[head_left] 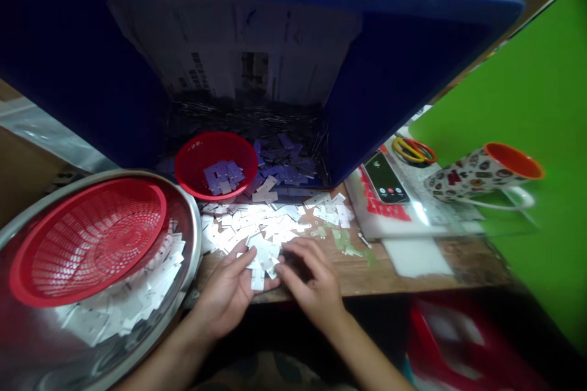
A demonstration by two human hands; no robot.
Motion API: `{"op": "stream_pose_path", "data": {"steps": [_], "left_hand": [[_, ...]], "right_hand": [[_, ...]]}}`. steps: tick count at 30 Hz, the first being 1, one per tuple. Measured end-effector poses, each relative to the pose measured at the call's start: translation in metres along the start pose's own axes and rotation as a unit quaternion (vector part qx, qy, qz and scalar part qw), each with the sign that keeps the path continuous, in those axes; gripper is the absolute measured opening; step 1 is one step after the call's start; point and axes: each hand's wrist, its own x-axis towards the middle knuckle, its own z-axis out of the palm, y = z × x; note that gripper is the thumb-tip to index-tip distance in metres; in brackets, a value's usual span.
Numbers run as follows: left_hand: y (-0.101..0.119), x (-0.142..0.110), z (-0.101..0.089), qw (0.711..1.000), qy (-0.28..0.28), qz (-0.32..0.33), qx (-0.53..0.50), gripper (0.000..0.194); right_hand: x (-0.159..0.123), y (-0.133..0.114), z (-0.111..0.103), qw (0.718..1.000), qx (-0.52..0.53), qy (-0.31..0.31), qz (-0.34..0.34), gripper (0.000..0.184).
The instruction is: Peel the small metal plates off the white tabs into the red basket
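Observation:
My left hand (232, 293) is cupped palm up, its thumb pressing on a small stack of thin flat metal pieces (263, 250). They look white under the bright light and fan out in different directions. My right hand (314, 278) comes in from the right, thumb and forefinger closed at the edge of one piece beside the stack. Just beyond both hands, many similar loose metal pieces (238, 220) lie spread over the wooden table (362, 278). Behind them a small red plastic basket (183, 166) holds several more pieces.
A tall blue bin (367, 85) lies open towards me, with metal pieces inside. To the left, a large steel bowl (195, 226) holds a red colander (87, 244) and more pieces. A phone (385, 177), rubber bands (413, 149) and a patterned mug (472, 174) are on the right.

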Motion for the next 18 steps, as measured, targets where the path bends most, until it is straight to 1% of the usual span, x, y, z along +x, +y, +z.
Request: {"op": "stream_pose_path", "data": {"steps": [2, 4, 8, 10, 13, 15, 18], "left_hand": [[0.001, -0.001, 0.002, 1.0, 0.002, 0.003, 0.001, 0.041], [0.002, -0.001, 0.004, 1.0, 0.009, 0.007, -0.001, 0.041], [0.001, -0.001, 0.002, 0.999, 0.028, 0.014, -0.01, 0.036], [0.001, 0.0, -0.001, 0.999, 0.031, 0.016, -0.011, 0.032], [0.001, 0.002, -0.003, 0.999, 0.028, 0.02, -0.019, 0.023], [0.003, 0.003, -0.004, 0.999, 0.029, 0.025, -0.03, 0.016], [0.006, 0.002, -0.005, 0.998, 0.041, 0.035, -0.041, 0.014]], "right_hand": [[0.002, -0.002, 0.003, 0.999, 0.016, -0.017, 0.029, 0.027], [0.003, -0.003, 0.007, 0.998, 0.025, -0.045, 0.047, 0.035], [0.004, -0.004, 0.017, 0.995, -0.003, -0.078, 0.059, 0.044], [0.007, -0.006, 0.02, 0.994, -0.029, -0.083, 0.063, 0.041], [0.013, -0.006, 0.021, 0.992, -0.05, -0.09, 0.073, 0.025], [0.019, -0.005, 0.019, 0.99, -0.041, -0.102, 0.09, 0.016], [0.032, -0.005, 0.017, 0.984, 0.007, -0.116, 0.132, 0.014]]}}
